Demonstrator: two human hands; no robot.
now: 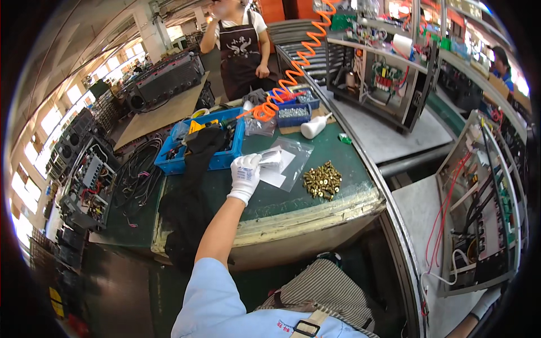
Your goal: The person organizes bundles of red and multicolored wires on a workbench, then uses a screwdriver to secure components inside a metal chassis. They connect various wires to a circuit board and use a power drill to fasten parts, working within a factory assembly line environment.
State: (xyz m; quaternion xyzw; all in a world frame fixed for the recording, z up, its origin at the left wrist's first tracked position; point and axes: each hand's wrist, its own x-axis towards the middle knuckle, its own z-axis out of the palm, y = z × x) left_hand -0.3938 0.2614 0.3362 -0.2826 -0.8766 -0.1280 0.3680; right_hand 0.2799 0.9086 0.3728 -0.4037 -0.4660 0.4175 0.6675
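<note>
One white packet (273, 160), probably light and soft, is in from the desk's (355, 183) near edge. Left grip (246, 174) pinches its left end, a sensible hold; right grip (489, 302), cannot tell

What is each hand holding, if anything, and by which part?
The left hand appears to pinch a small whitish packet by its left end. The right hand shows only partly at the lower right; whether it holds anything cannot be told.
</note>
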